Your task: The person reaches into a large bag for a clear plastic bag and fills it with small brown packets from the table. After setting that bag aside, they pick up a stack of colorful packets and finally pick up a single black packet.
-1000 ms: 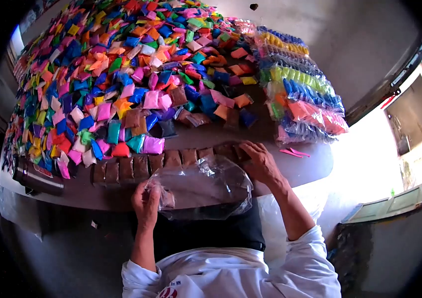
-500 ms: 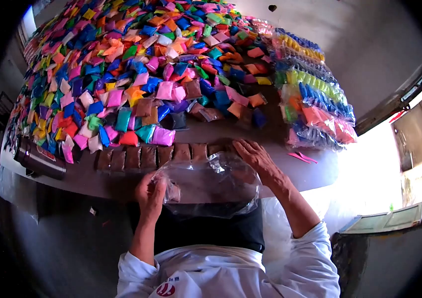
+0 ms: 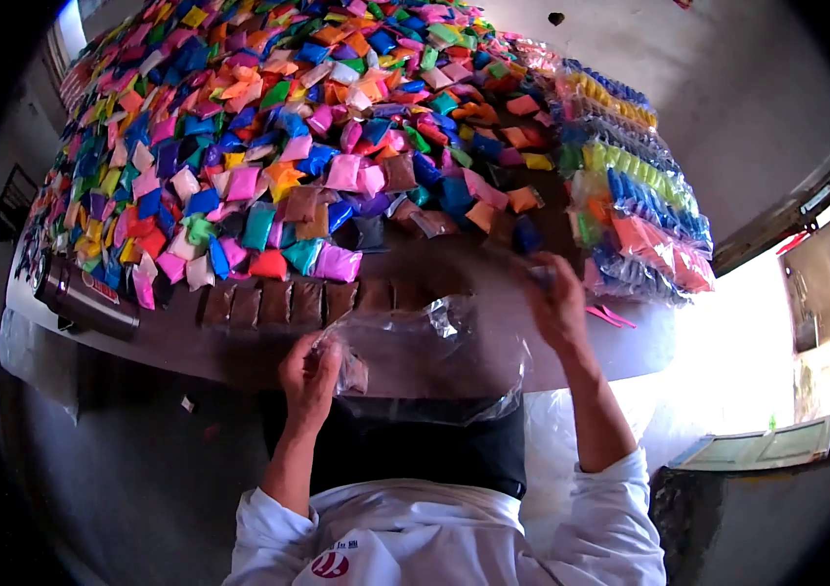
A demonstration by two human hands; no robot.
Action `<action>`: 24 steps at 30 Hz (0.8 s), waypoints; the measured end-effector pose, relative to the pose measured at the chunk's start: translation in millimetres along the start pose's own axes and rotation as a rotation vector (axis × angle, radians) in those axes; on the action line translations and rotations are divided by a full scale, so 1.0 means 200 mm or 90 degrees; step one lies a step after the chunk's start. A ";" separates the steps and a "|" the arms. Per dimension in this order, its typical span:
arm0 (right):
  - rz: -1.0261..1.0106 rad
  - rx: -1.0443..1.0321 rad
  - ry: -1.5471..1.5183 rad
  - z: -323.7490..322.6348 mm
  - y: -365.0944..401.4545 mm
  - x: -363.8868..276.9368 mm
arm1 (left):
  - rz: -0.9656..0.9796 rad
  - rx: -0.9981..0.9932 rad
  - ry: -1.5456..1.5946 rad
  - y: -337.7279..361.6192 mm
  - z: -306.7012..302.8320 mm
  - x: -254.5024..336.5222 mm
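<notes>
My left hand [image 3: 309, 379] is closed on the gathered edge of a clear plastic bag [image 3: 425, 363], which spreads over the table's front edge. Something brown shows through the plastic beside the fingers. Behind the bag runs a row of several flat brown packets [image 3: 307, 304], its right end partly under the film. My right hand [image 3: 560, 303] is raised right of the bag, fingers curled together. A small greyish patch shows between them, too blurred to name. Just beyond those fingertips lies a dark blue packet [image 3: 526, 234].
A large heap of coloured packets [image 3: 278, 127] covers the table's back and left. Bagged bundles of packets [image 3: 635, 186] are stacked at the right. Pink plastic strips [image 3: 610, 315] lie near the right edge; a dark metal flask [image 3: 90, 298] lies at the left.
My right hand has left the right end of the brown row and moved right and up, its flat fingers now curled. My left hand still grips the bag. The view has shifted slightly.
</notes>
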State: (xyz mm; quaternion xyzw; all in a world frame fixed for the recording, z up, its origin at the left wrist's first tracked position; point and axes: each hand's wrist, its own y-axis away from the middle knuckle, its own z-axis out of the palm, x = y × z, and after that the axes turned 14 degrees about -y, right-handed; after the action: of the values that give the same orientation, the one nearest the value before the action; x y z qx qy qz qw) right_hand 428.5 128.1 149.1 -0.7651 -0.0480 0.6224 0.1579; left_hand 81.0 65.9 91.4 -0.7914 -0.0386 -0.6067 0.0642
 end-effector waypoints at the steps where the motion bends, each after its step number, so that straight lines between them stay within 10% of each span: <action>1: 0.042 0.003 0.108 -0.03 0.03 -0.19 | -0.006 0.002 0.001 0.01 0.00 0.01; 8: 0.101 -0.005 -0.222 0.04 0.38 -0.63 | 0.016 0.020 -0.017 -0.01 0.02 0.03; 13: 0.119 -0.294 0.061 0.34 0.46 -0.68 | 0.057 0.029 -0.013 -0.01 0.02 0.00; 24: 0.105 -0.345 0.212 0.68 0.46 -0.37 | 0.067 0.045 -0.037 0.00 0.02 0.06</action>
State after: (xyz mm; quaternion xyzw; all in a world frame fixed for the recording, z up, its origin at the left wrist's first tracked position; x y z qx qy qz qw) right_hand 269.9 44.6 167.5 -0.8717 -0.1232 0.4642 -0.0972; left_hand 87.3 66.5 101.8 -0.8070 -0.0202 -0.5773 0.1227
